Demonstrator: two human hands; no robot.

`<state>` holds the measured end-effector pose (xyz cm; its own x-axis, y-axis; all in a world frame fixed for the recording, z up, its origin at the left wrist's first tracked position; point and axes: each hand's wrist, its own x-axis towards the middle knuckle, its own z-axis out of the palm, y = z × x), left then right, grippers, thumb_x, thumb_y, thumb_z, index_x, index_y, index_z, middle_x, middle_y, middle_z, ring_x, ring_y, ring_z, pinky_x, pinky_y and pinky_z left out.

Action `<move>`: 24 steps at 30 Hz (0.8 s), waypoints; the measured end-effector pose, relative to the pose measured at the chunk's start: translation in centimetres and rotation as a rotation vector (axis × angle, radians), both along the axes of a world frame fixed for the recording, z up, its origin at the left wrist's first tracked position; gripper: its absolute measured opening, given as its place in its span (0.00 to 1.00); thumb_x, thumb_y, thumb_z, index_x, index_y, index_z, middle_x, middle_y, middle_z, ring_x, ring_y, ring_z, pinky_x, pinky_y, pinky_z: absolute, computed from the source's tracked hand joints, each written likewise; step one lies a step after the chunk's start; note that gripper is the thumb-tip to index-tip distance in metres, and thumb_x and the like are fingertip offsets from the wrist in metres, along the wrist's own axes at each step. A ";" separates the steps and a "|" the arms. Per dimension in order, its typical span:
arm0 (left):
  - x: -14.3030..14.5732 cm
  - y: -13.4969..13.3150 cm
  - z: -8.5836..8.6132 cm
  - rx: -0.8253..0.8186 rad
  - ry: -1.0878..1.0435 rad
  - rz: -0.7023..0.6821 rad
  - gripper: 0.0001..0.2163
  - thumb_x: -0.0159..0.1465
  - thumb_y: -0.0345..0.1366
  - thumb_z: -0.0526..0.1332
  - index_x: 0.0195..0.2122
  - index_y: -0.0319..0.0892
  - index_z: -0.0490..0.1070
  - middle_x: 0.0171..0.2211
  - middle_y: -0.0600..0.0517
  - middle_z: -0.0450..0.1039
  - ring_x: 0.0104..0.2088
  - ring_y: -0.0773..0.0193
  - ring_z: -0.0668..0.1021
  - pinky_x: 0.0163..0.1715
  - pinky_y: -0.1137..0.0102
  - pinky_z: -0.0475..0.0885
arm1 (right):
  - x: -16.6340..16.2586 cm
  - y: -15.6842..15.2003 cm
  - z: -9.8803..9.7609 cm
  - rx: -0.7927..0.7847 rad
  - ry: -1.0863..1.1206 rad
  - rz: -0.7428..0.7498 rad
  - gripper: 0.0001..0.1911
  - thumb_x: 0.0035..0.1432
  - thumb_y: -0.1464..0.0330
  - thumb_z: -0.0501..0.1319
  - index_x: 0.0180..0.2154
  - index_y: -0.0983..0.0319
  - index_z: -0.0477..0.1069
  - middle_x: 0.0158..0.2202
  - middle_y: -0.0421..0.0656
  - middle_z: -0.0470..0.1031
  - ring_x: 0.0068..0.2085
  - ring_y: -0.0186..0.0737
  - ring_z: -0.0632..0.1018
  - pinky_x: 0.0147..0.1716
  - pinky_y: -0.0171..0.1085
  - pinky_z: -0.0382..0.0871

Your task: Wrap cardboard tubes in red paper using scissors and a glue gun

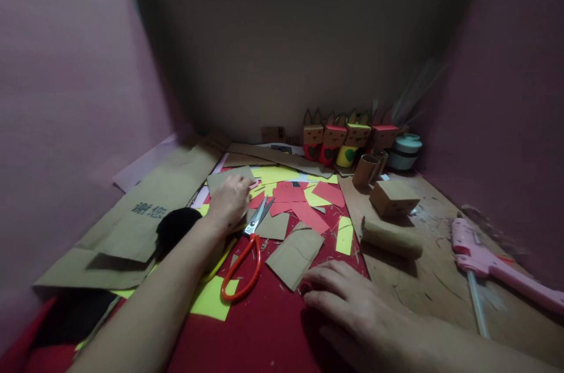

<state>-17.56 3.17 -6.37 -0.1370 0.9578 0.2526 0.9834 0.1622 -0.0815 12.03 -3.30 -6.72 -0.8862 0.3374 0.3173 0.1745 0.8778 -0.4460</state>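
At left lies a brown paper sheet (118, 217) with printed characters; next, the left hand (230, 200) bends its fingers at a grey-brown card (224, 178), which lies just beyond the knuckles, though whether they clamp it I cannot tell; red-handled scissors (252, 238) lie right of that hand, blades apart; a cardboard piece (296, 255) sits just beyond the fingertips of the right hand (341, 296), whose fingers curl, grip unclear; rightward come a cardboard tube (392, 239) and a pink glue gun (489, 261).
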 end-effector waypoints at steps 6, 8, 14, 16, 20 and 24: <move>2.1 -0.4 -1.2 -0.103 -0.138 -0.208 0.11 0.68 0.38 0.54 0.44 0.43 0.75 0.47 0.44 0.77 0.50 0.50 0.75 0.48 0.60 0.69 | 0.1 -0.2 -1.4 -0.011 0.060 -0.012 0.14 0.57 0.78 0.56 0.45 0.67 0.73 0.48 0.54 0.75 0.45 0.46 0.74 0.45 0.45 0.73; 2.6 -0.8 -1.5 -0.115 -0.170 -0.246 0.11 0.66 0.36 0.56 0.46 0.43 0.73 0.48 0.44 0.77 0.49 0.51 0.75 0.47 0.60 0.69 | -0.1 -0.1 -2.3 0.027 0.127 -0.007 0.14 0.57 0.79 0.56 0.44 0.66 0.73 0.47 0.53 0.76 0.45 0.46 0.74 0.44 0.45 0.73; 5.2 -1.7 -2.6 -0.088 -0.215 -0.264 0.23 0.64 0.30 0.56 0.61 0.36 0.60 0.51 0.37 0.73 0.49 0.47 0.74 0.45 0.56 0.70 | -0.6 0.6 -4.7 0.091 0.272 -0.001 0.13 0.59 0.77 0.54 0.43 0.66 0.73 0.42 0.52 0.77 0.42 0.45 0.74 0.41 0.44 0.74; 6.5 -2.0 -3.0 -0.080 -0.207 -0.297 0.21 0.65 0.28 0.53 0.60 0.36 0.61 0.51 0.38 0.73 0.47 0.48 0.73 0.46 0.56 0.70 | -0.7 0.8 -5.0 0.078 0.329 0.006 0.13 0.58 0.76 0.54 0.43 0.66 0.72 0.42 0.52 0.77 0.41 0.45 0.74 0.39 0.44 0.74; 8.9 -2.8 -3.2 -0.070 -0.183 -0.393 0.17 0.69 0.28 0.48 0.57 0.37 0.65 0.49 0.40 0.73 0.47 0.51 0.71 0.47 0.59 0.70 | -0.5 0.7 -4.2 0.013 0.241 0.019 0.14 0.58 0.78 0.54 0.45 0.67 0.73 0.42 0.53 0.77 0.42 0.45 0.74 0.41 0.44 0.73; 8.7 -2.8 -1.3 -0.097 -0.159 -0.434 0.12 0.69 0.32 0.51 0.50 0.43 0.71 0.47 0.45 0.75 0.44 0.57 0.74 0.43 0.66 0.72 | -0.1 0.4 -2.9 -0.002 0.197 0.016 0.13 0.59 0.77 0.54 0.43 0.68 0.74 0.41 0.53 0.77 0.42 0.46 0.74 0.40 0.45 0.72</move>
